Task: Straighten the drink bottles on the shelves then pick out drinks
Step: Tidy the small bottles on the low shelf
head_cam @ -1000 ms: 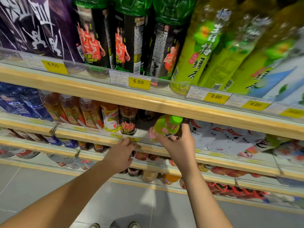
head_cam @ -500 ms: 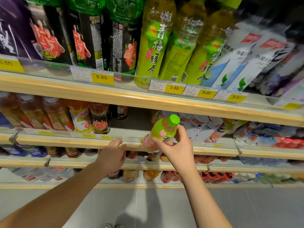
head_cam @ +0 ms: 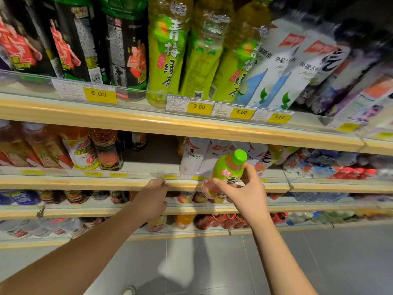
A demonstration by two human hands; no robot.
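To the left of the left hand, on the middle shelf, a row of orange and red drink bottles is seen standing behind a clear front strip; above them, on the upper shelf, black-labelled bottles are lined up over a yellow 5.00 price tag; the left hand itself is raised to the wooden edge of the middle shelf, its bent fingers touching that edge just under the strip; whether anything is pinched there cannot be told, since only the back of the hand is shown; just to its right, the green-capped bottle is grasped by the right hand in front of the middle shelf's edge, off the board, tilted with its cap to the upper right; the fingers are wrapped round its lower body and the thumb is laid across the label; directly behind the held bottle, white-labelled bottles are stood on the middle shelf; above the right hand, tall green tea bottles are ranged on the upper shelf over a 3.00 price tag; further right of the right hand the bottles are too blurred to be told apart; below both forearms, lower shelves of drinks and a grey tiled floor are seen.
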